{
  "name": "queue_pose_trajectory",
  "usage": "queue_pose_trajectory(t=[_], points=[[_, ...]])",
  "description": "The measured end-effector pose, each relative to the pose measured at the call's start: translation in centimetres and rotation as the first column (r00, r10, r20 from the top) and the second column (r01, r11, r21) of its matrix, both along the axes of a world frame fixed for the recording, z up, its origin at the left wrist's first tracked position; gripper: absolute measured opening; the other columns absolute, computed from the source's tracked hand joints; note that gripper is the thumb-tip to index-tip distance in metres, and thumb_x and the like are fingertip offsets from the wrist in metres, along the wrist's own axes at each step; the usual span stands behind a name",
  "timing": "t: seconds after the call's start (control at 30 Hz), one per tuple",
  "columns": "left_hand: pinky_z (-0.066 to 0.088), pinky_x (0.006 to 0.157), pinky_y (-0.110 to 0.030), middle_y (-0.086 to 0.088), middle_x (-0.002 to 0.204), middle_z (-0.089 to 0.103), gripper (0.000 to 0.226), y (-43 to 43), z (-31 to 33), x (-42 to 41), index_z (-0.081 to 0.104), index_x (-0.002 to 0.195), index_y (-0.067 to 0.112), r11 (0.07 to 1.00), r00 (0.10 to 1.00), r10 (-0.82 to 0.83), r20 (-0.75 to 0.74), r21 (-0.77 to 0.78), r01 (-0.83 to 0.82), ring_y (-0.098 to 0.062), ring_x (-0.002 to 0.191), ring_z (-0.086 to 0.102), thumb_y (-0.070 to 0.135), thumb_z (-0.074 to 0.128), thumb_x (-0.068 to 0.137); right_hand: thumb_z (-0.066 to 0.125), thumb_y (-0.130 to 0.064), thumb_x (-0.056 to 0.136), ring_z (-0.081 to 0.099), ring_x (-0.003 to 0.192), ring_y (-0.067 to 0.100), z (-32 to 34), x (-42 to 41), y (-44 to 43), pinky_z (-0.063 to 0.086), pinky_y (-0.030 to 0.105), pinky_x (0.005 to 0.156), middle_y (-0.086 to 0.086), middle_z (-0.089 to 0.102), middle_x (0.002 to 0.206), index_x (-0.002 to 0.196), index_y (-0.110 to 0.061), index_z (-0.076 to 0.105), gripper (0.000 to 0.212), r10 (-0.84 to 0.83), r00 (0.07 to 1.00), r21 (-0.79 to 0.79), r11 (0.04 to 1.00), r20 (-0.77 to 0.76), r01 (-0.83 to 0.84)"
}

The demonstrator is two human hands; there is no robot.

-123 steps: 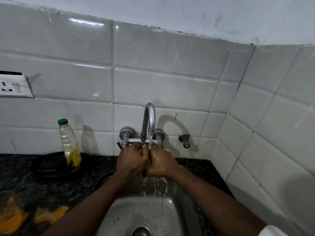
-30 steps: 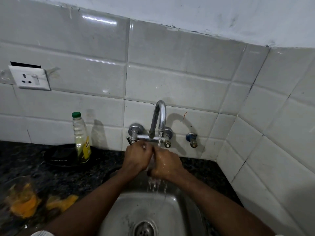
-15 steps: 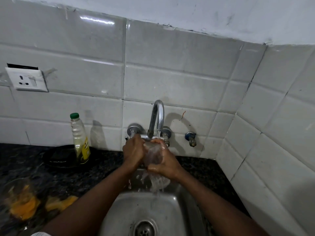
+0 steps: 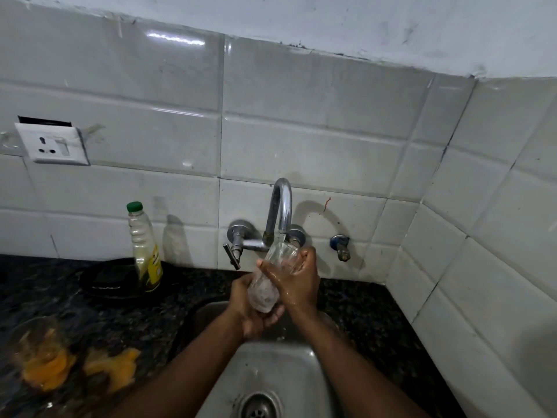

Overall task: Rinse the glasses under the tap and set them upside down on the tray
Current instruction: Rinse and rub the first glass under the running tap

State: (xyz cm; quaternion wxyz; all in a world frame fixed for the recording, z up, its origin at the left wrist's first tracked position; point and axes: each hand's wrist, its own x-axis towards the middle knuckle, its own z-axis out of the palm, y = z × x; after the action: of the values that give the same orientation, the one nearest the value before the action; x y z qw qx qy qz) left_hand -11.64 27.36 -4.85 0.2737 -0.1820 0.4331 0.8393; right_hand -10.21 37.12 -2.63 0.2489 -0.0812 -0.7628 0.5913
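Glass (image 4: 272, 276), clear and tilted, sits at the centre of the frame above the sink (image 4: 304, 366), its upper end just under the spout of the tap (image 4: 281, 206). A thin stream of water meets that end, and I cannot tell how much water stands inside. My view shows the left hand (image 4: 251, 312) beneath the glass, fingers curled up round its lower end. The right hand (image 4: 298, 282), wet, wraps the upper part from the right, with fingers bent over the far side and thumb laid across the near side; both hands are clamped on the glass. Water drips from it into the steel basin, whose drain (image 4: 259, 407) lies at the bottom edge of the frame. At centre left a clear bottle (image 4: 144, 248) with a green cap stands upright, pale yellow liquid filling its lower part, at the right edge of a dark round dish (image 4: 111, 282) on the black speckled counter (image 4: 361, 312). At lower left a second glass (image 4: 37, 342) appears blurred, with orange pieces (image 4: 111, 369) beside and beneath it; I cannot say whether any lie inside. A white socket (image 4: 51, 143) is fixed to the tiles at upper left.
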Motion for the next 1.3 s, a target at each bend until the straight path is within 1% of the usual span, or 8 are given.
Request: queue_pose_trajectory(t=[0.13, 0.27, 0.37, 0.57, 0.8, 0.93, 1.07, 1.3], points=[[0.053, 0.073, -0.034, -0.017, 0.095, 0.074, 0.035, 0.5, 0.8, -0.2, 0.070, 0.096, 0.004, 0.960, 0.969, 0.196, -0.152, -0.172, -0.221, -0.030, 0.084, 0.067, 0.031, 0.049, 0.087, 0.085, -0.051, 0.064, 0.060, 0.081, 0.008, -0.1, 0.1, 0.6, 0.050, 0.020, 0.065, -0.007, 0.061, 0.093, 0.094, -0.019, 0.057, 0.052, -0.057, 0.998, 0.229, 0.972, -0.003, 0.056], [0.053, 0.071, -0.033, -0.004, 0.080, 0.070, 0.031, -0.7, 3.7, -0.5, 0.069, 0.084, 0.015, 0.315, 0.713, -0.176, -0.679, -0.725, -0.613, -0.025, 0.077, 0.066, 0.041, 0.054, 0.091, 0.072, -0.027, 0.087, 0.068, 0.076, 0.013, -1.3, 1.0, 1.9, 0.051, 0.023, 0.065, 0.001, 0.070, 0.092, 0.108, -0.013, 0.060, 0.028, 0.196, 0.968, -0.310, 0.940, 0.157, -0.140], [0.048, 0.068, -0.029, -0.003, 0.087, 0.070, 0.033, -0.7, 6.1, -1.2, 0.071, 0.093, 0.017, 0.041, 0.622, -0.570, -0.537, -0.775, -0.631, -0.024, 0.077, 0.064, 0.046, 0.055, 0.089, 0.055, -0.019, 0.090, 0.069, 0.073, 0.019, -2.3, 1.7, 1.2, 0.052, 0.030, 0.066, 0.010, 0.073, 0.083, 0.093, -0.007, 0.071, 0.021, 0.469, 0.859, -0.798, 0.588, 0.204, -0.132], [0.049, 0.068, -0.031, -0.005, 0.093, 0.069, 0.030, -0.2, 7.4, -1.4, 0.069, 0.097, 0.017, -0.104, 0.459, -0.820, -0.341, -0.700, -0.707, -0.025, 0.083, 0.066, 0.041, 0.051, 0.091, 0.063, -0.038, 0.089, 0.071, 0.061, 0.021, -3.2, 2.1, -0.8, 0.053, 0.024, 0.043, 0.019, 0.073, 0.086, 0.094, 0.002, 0.072, 0.040, 0.504, 0.860, -0.948, 0.306, 0.081, -0.090], [0.052, 0.067, -0.031, -0.007, 0.074, 0.068, 0.036, -2.9, 3.8, -2.1, 0.070, 0.080, 0.013, 0.069, 0.619, -0.575, -0.536, -0.785, -0.616, -0.025, 0.071, 0.065, 0.042, 0.051, 0.090, 0.058, -0.031, 0.094, 0.074, 0.088, 0.026, -3.5, 1.2, -0.4, 0.058, 0.035, 0.079, 0.016, 0.075, 0.096, 0.109, -0.003, 0.069, 0.034, 0.470, 0.878, -0.773, 0.589, 0.090, -0.236], [0.047, 0.068, -0.031, -0.011, 0.072, 0.060, 0.037, -4.6, 0.6, -2.2, 0.056, 0.060, 0.014, 0.502, 0.888, -0.148, -0.435, -0.807, -0.311, -0.032, 0.072, 0.064, 0.027, 0.052, 0.095, 0.064, -0.015, 0.093, 0.073, 0.073, 0.014, -1.6, 1.2, -0.3, 0.057, 0.027, 0.072, 0.012, 0.075, 0.088, 0.103, 0.000, 0.069, 0.018, 0.458, 0.873, -0.193, 0.884, 0.168, -0.426], [0.045, 0.048, -0.020, -0.016, 0.085, 0.064, 0.023, -4.1, -1.2, -1.9, 0.061, 0.076, 0.013, 0.709, 0.958, -0.067, -0.280, -0.689, -0.152, -0.022, 0.061, 0.057, 0.019, 0.050, 0.095, 0.070, -0.033, 0.088, 0.068, 0.088, 0.000, 0.2, 0.7, 0.4, 0.056, 0.021, 0.081, -0.006, 0.074, 0.097, 0.102, -0.017, 0.072, 0.021, 0.499, 0.824, 0.420, 0.709, 0.268, -0.566], [0.053, 0.058, -0.033, -0.026, 0.099, 0.071, 0.053, -2.5, -0.6, -3.3, 0.064, 0.114, 0.001, 0.919, 0.977, 0.072, -0.200, -0.367, -0.143, -0.036, 0.077, 0.069, 0.048, 0.046, 0.096, 0.064, -0.031, 0.089, 0.062, 0.071, 0.011, 4.5, -1.1, 1.9, 0.049, 0.029, 0.066, -0.001, 0.069, 0.076, 0.080, -0.020, 0.071, 0.016, 0.437, 0.876, 0.842, 0.376, 0.206, -0.386]])
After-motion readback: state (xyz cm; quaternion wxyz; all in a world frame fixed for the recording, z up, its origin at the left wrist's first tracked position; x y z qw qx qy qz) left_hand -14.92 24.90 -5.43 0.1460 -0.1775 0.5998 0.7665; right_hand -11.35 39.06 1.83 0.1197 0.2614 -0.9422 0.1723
